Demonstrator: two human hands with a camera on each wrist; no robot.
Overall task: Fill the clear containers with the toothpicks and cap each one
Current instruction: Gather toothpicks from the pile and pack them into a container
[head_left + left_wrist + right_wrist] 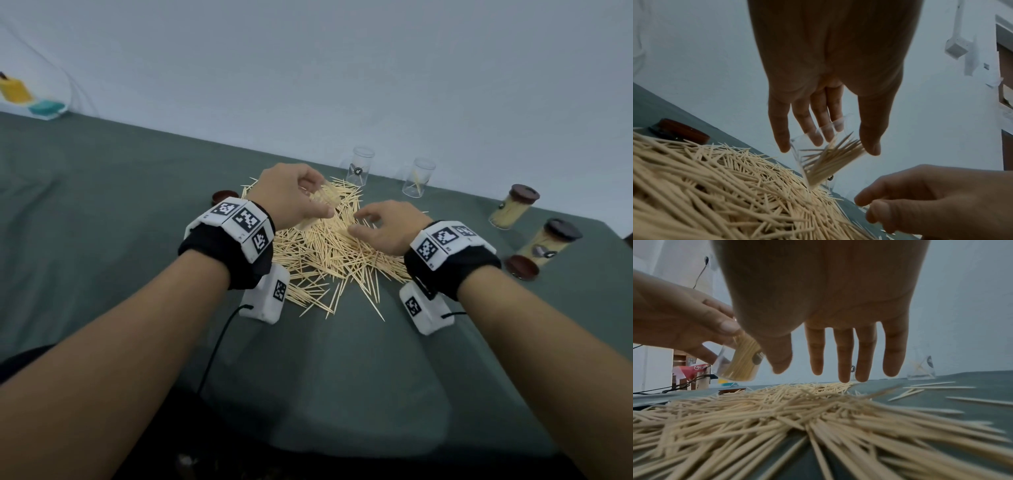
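Note:
A large pile of wooden toothpicks [325,253] lies on the grey-green cloth. My left hand [318,202] holds a tilted clear container [824,155] above the pile's far side, thumb on one side and fingers on the other. It is partly full of toothpicks, and its lower end touches the pile. My right hand [359,222] hovers just above the pile's right part, fingers [844,363] hanging relaxed and holding nothing. Two more clear containers [359,166] [418,177] stand uncapped at the back.
Two filled containers with brown caps [512,207] [548,241] lie at the right. One loose brown cap [224,197] sits left of the pile, another [522,267] near the right wrist. A wall rises right behind the table's far edge.

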